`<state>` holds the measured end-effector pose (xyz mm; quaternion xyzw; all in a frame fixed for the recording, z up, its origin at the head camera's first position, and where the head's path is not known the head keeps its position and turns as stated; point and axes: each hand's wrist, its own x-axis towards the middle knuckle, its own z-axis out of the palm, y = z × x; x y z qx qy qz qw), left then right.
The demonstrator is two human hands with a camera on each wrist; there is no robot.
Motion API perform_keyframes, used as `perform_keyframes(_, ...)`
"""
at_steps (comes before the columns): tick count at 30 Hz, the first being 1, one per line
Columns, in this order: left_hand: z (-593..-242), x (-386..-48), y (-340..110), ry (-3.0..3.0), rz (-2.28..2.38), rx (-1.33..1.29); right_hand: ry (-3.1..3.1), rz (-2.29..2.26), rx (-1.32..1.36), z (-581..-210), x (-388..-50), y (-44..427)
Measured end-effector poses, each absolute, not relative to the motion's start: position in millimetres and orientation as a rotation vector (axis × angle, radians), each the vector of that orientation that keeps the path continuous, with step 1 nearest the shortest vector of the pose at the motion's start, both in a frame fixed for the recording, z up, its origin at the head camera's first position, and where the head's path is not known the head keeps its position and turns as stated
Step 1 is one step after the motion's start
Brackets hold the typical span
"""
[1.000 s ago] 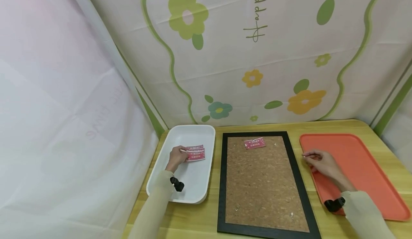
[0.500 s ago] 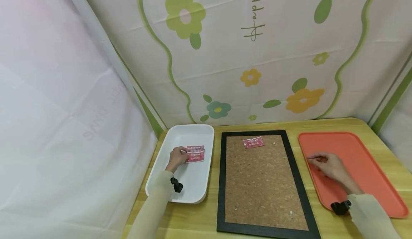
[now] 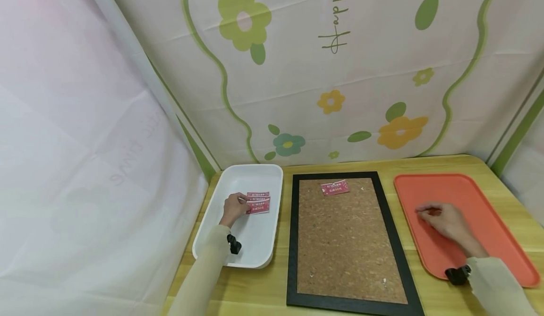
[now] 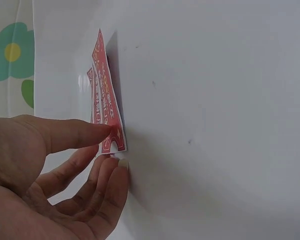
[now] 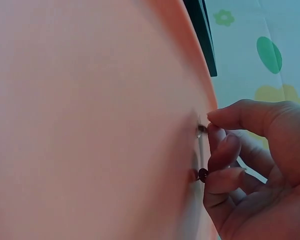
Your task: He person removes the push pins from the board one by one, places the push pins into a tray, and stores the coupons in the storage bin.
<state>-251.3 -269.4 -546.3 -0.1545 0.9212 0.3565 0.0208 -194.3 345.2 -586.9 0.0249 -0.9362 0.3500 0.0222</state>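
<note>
In the white basin, my left hand (image 3: 233, 208) pinches a pink coupon (image 4: 110, 107) between thumb and fingers. More pink coupons (image 3: 257, 194) lie fanned just behind it, partly covered. Over the orange tray (image 3: 476, 221), my right hand (image 3: 444, 221) is low with curled fingers. Its thumb and index finger pinch a small dark thumbtack (image 5: 202, 129) in the right wrist view. A second small dark thumbtack (image 5: 203, 175) shows by the lower fingertips; whether it is held is unclear. A framed cork board (image 3: 348, 240) lies between the hands, with one pink coupon (image 3: 335, 188) at its top.
The white basin (image 3: 274, 231) stands left of the board on the wooden table (image 3: 238, 290). Small shiny spots (image 3: 384, 282) show near the cork's corners. A flower-printed cloth (image 3: 289, 70) rises behind the table, and a white cloth (image 3: 85, 165) hangs at the left.
My right hand has moved rightward from the tray's left edge to further over the tray. The left hand stays on the coupons in the basin with little movement.
</note>
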Motion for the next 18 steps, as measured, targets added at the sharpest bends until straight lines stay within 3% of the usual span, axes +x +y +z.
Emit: perform_keyframes(18,-534.6,-254.9,-269.7,2.886,1.098,-0.504,-2.903,1.034,0.138,-585.4,-196.5,354.3)
